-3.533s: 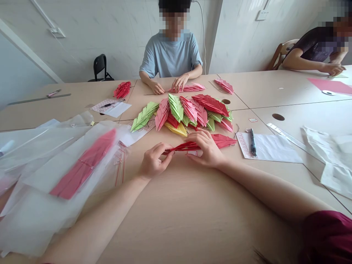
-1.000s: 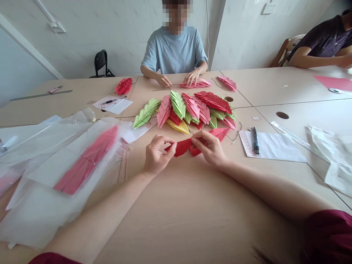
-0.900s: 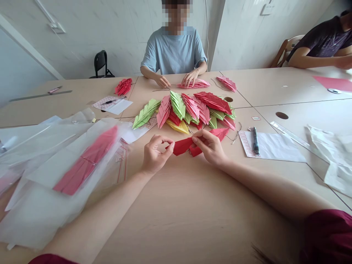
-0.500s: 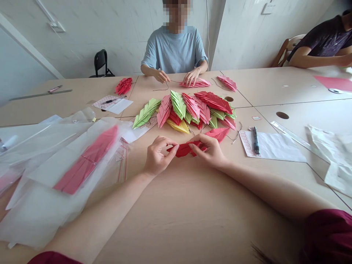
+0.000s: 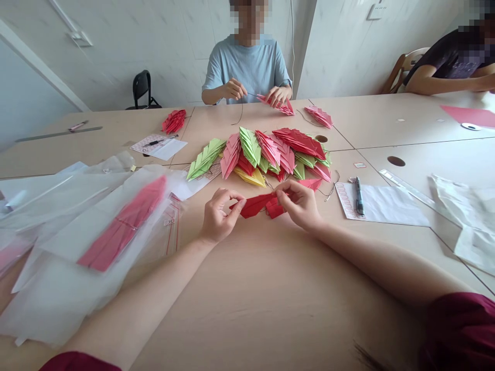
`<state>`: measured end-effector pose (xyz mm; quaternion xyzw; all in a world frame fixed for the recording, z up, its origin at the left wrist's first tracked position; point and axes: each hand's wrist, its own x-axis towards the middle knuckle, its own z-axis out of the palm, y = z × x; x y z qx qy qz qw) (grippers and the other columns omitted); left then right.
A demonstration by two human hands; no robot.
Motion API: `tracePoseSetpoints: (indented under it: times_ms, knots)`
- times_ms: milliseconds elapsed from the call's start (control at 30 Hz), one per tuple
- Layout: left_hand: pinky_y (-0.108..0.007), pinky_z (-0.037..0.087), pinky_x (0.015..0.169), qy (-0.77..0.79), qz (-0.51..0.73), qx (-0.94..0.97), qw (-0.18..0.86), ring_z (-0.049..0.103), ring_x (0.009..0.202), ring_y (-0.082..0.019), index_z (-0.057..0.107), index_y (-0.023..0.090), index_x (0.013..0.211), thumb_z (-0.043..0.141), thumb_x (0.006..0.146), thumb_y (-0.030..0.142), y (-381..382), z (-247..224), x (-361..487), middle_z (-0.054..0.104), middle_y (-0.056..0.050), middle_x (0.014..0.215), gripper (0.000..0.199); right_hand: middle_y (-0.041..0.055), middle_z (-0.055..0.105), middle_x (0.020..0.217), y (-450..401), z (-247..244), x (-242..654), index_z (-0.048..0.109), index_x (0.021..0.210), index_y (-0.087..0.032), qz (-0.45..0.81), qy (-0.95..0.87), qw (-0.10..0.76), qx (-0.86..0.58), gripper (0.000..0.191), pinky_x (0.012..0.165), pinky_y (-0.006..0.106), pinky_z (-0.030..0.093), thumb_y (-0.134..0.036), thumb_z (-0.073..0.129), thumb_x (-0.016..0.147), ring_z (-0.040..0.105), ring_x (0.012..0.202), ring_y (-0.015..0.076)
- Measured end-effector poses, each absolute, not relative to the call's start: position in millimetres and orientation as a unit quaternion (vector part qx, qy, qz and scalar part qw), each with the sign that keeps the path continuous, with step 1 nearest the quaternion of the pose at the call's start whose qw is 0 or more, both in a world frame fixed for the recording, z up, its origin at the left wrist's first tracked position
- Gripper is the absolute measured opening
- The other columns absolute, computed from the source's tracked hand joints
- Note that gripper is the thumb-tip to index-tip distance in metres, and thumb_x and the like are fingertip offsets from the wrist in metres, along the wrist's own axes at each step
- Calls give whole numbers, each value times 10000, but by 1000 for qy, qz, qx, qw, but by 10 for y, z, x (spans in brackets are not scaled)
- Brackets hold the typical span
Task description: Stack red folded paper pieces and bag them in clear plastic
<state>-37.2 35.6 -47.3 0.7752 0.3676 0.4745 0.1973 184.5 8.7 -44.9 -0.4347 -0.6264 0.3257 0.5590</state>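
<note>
Between my two hands is a folded red paper piece (image 5: 256,204). The thumb and fingers of my left hand (image 5: 221,214) pinch its left tip. My right hand (image 5: 299,204) pinches its other end, with the fingertips pressed together. Just under the right fingers lies another red folded paper (image 5: 274,209), partly hidden, and a further red piece (image 5: 310,183) shows behind that hand. Beyond them spreads a pile of pleated paper bundles in green (image 5: 250,147), pink (image 5: 231,154), red (image 5: 299,143) and yellow (image 5: 251,177).
Plastic sleeves holding pink paper strips (image 5: 124,224) cover the left side. A pen (image 5: 359,197) lies on a white sheet (image 5: 394,206) at right, near a clear ruler (image 5: 406,189). Opposite, a person (image 5: 247,67) in blue handles a pink bundle (image 5: 284,106) and thread.
My right hand has moved slightly up and right, and the red paper between my hands now tilts upward to the right. The person opposite has raised their hand with the thread.
</note>
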Motion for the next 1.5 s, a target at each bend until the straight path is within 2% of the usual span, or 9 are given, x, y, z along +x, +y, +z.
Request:
tracePoseSetpoints:
  times_ms: [367, 600, 767, 900, 1033, 1167, 1267, 1333, 1500]
  knots:
    - [-227, 459, 591, 422, 478, 694, 335, 564, 636, -122, 667, 173, 849, 664, 833, 373, 397, -550, -353, 658, -20, 773, 201, 51, 652, 966, 84, -564, 1804, 515, 1125, -220, 420, -626, 529, -390, 335, 648, 275, 536, -439, 595, 884, 635, 777, 145]
    - [-253, 485, 715, 391, 458, 732, 319, 617, 770, -147, 679, 198, 955, 689, 820, 335, 346, -522, -337, 686, -31, 880, 193, 7, 642, 744, 101, -585, 1759, 502, 902, -207, 461, -578, 557, -378, 290, 569, 283, 559, -460, 635, 850, 662, 658, 154]
    - [-268, 495, 737, 403, 423, 682, 440, 652, 778, -160, 610, 206, 1106, 708, 807, 371, 384, -567, -331, 710, -39, 925, 355, 10, 663, 777, 123, -560, 1773, 474, 863, -223, 453, -544, 594, -382, 325, 630, 306, 572, -512, 622, 842, 679, 683, 164]
    - [-280, 501, 730, 393, 425, 637, 509, 647, 800, -181, 677, 158, 1018, 697, 805, 424, 434, -589, -324, 712, -67, 894, 341, 30, 651, 874, 113, -576, 1803, 510, 929, -223, 378, -584, 585, -417, 277, 652, 283, 534, -490, 571, 887, 647, 783, 163]
    - [-261, 471, 672, 402, 467, 599, 512, 588, 735, -153, 686, 157, 890, 668, 818, 436, 471, -579, -338, 673, -43, 822, 289, 60, 626, 1005, 95, -562, 1836, 528, 1017, -224, 245, -675, 540, -439, 184, 813, 339, 496, -379, 544, 920, 597, 923, 188]
    - [-230, 413, 578, 413, 501, 576, 496, 490, 587, -112, 553, 170, 604, 637, 828, 407, 482, -564, -351, 524, 17, 598, 336, 67, 616, 986, 76, -547, 1844, 526, 887, -230, 131, -760, 474, -425, 77, 851, 382, 457, -301, 531, 918, 574, 932, 209]
    - [-228, 378, 505, 427, 518, 558, 488, 442, 519, -101, 515, 175, 559, 643, 800, 371, 485, -564, -354, 478, 24, 567, 337, 75, 615, 1019, 61, -563, 1833, 536, 834, -234, 51, -789, 436, -431, 93, 857, 409, 437, -294, 548, 904, 568, 948, 228]
    - [-226, 366, 485, 424, 522, 549, 497, 434, 500, -96, 505, 175, 542, 637, 793, 340, 486, -561, -357, 470, 25, 555, 328, 81, 614, 1079, 54, -573, 1821, 559, 905, -242, 10, -793, 426, -435, 53, 893, 427, 426, -295, 561, 898, 560, 1019, 245]
    - [-230, 361, 465, 406, 493, 552, 536, 430, 472, -94, 523, 173, 541, 614, 805, 339, 484, -525, -378, 483, 18, 530, 324, 89, 571, 1287, 69, -568, 1814, 538, 1178, -259, -19, -804, 401, -438, 283, 1074, 493, 318, -295, 570, 899, 497, 1215, 266]
